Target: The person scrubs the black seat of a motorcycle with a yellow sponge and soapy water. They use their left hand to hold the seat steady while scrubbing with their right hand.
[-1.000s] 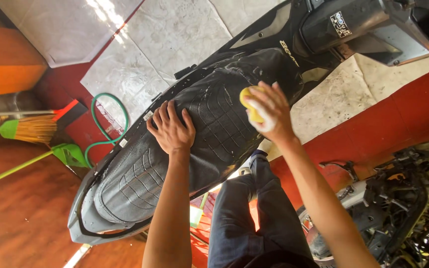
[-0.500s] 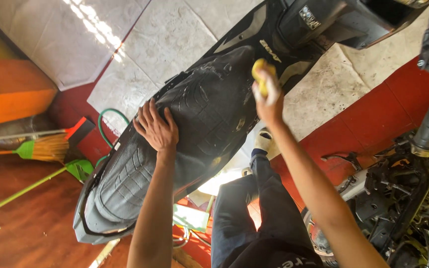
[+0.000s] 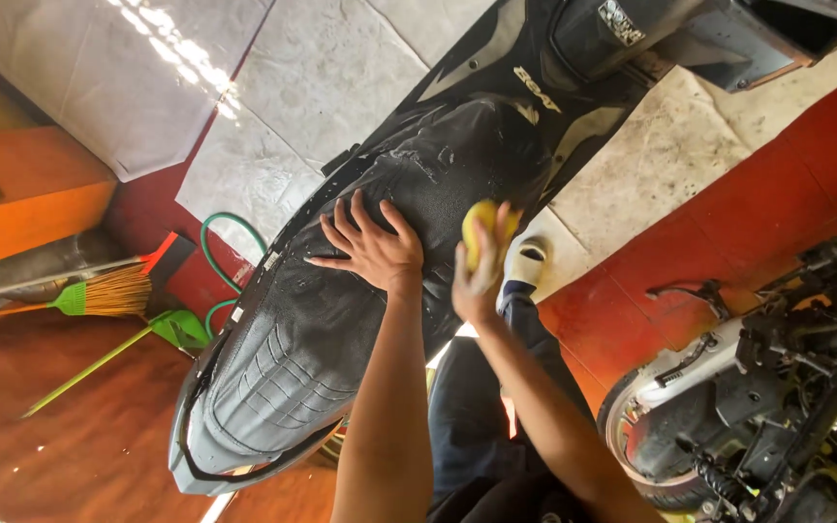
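Curling together around a yellow sponge (image 3: 478, 235), the right hand's fingers (image 3: 502, 225), clamping the soft, rounded lump against the right flank of the scooter seat (image 3: 341, 320). Spreading wide apart on top of that seat, the left hand's fingers (image 3: 341, 225), pressing flat with nothing gripped. Gleaming wet under both hands: black textured vinyl, beaded with water toward the front, ribbed with stitched curved lines toward the grey tail end. Rising beyond the seat's front, glossy black and grey bodywork of the scooter (image 3: 573, 87), smooth hard plastic. Lying under the seat and bodywork, large pale stone floor tiles (image 3: 312, 87), mottled and damp, bordered by red-painted floor. Coiling just left of the seat, a thin green hose (image 3: 207, 240). Resting farther left of the seat, a straw-bristled broom (image 3: 99, 293) with green binding. Standing well right of the seat, another motorcycle's tyre (image 3: 646, 436) and tangled engine parts, dark rubber and metal. Showing below the seat, dark blue trouser legs.
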